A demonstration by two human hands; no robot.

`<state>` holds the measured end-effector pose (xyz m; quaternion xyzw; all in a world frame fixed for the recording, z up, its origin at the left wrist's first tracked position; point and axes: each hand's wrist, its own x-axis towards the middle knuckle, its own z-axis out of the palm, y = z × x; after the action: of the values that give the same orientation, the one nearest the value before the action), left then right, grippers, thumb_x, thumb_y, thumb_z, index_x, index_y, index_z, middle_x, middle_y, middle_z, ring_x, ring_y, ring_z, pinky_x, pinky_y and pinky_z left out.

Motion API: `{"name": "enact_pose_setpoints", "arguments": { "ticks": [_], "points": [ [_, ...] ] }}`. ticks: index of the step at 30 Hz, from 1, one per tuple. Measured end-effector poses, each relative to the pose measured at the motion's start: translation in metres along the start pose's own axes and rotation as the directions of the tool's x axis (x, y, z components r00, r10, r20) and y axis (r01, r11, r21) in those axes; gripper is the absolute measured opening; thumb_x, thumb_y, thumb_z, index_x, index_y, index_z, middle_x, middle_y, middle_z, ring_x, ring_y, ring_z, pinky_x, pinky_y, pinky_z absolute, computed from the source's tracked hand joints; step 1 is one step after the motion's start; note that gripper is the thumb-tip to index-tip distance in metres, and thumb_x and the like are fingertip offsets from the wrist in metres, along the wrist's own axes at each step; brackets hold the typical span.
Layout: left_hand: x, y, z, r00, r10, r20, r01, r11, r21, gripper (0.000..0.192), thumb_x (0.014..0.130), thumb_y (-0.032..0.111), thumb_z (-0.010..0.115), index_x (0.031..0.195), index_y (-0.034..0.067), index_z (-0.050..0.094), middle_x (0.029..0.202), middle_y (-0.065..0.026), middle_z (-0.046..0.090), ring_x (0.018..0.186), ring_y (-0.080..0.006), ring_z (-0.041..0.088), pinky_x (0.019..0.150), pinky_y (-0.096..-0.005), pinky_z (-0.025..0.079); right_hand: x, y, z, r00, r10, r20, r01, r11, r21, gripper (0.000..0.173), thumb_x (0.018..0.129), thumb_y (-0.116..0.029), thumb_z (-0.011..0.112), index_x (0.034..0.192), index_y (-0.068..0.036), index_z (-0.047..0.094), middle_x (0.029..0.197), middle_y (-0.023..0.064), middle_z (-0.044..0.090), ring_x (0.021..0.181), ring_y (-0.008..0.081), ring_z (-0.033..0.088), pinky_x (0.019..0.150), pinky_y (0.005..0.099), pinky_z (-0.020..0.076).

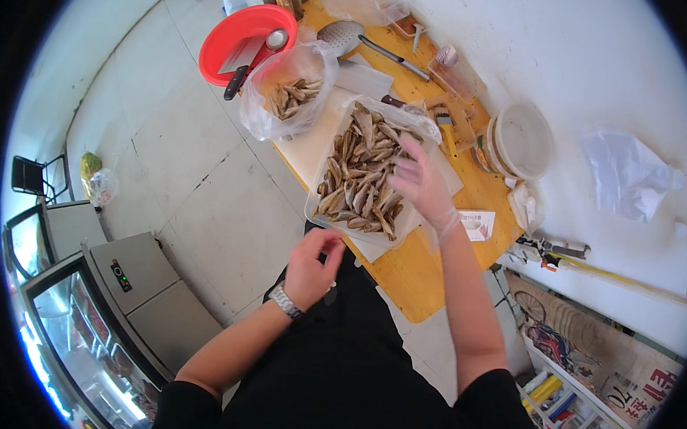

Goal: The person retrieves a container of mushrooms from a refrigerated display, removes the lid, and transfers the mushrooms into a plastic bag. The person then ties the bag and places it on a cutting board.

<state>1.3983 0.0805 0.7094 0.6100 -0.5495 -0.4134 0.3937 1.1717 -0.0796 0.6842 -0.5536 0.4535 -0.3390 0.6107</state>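
A clear plastic tub of small dried fish stands before me on a white cutting board. My right hand, in a clear disposable glove, hovers over the tub's right side, fingers spread, with nothing seen in it. My bare left hand, a metal watch on its wrist, is just off the tub's near edge; its fingers curl towards the thumb, and whether it holds anything cannot be told. Beyond the tub, a clear plastic bag holds more small fish. A cleaver lies between the bag and the food containers.
A red basin holding a knife stands at the far left of the wooden table. A skimmer, plastic containers and white tubs line the wall side. A glass-fronted display fridge stands at left.
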Motion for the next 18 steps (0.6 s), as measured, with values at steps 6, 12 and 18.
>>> {"name": "enact_pose_setpoints", "arguments": {
  "ticks": [6, 12, 18],
  "points": [
    [0.011, -0.060, -0.033, 0.965, -0.230, -0.129, 0.223, 0.973, -0.064, 0.012, 0.094, 0.004, 0.068, 0.106, 0.000, 0.068, 0.088, -0.0064, 0.072, 0.077, -0.0121, 0.067, 0.072, -0.0281, 0.055, -0.033, 0.045, 0.008, 0.966, 0.137, 0.221, 0.117, 0.529, -0.840, 0.096, 0.074, -0.026, 0.087, 0.154, -0.008, 0.037, 0.157, 0.0238, 0.036, 0.136, 0.0438, 0.048, 0.114, 0.0482, 0.0421],
    [0.025, -0.084, -0.051, 0.957, -0.231, -0.178, 0.224, 0.973, -0.057, 0.013, 0.094, 0.007, 0.069, 0.104, 0.000, 0.069, 0.087, -0.0071, 0.073, 0.075, -0.0132, 0.068, 0.071, -0.0291, 0.055, -0.032, 0.064, 0.024, 0.969, 0.083, 0.231, 0.210, 0.206, -0.956, 0.100, 0.068, -0.039, 0.089, 0.149, -0.005, 0.041, 0.151, 0.0244, 0.040, 0.136, 0.0442, 0.045, 0.109, 0.0490, 0.0453],
    [0.027, -0.097, -0.059, 0.944, -0.251, -0.215, 0.243, 0.968, -0.063, 0.011, 0.093, 0.005, 0.069, 0.103, -0.001, 0.068, 0.085, -0.0042, 0.071, 0.075, -0.0097, 0.067, 0.070, -0.0261, 0.056, -0.021, 0.079, 0.024, 0.985, 0.057, 0.161, 0.144, 0.238, -0.961, 0.086, 0.069, -0.036, 0.087, 0.140, -0.004, 0.050, 0.150, 0.0219, 0.040, 0.127, 0.0398, 0.052, 0.106, 0.0469, 0.0461]
  ]
}}
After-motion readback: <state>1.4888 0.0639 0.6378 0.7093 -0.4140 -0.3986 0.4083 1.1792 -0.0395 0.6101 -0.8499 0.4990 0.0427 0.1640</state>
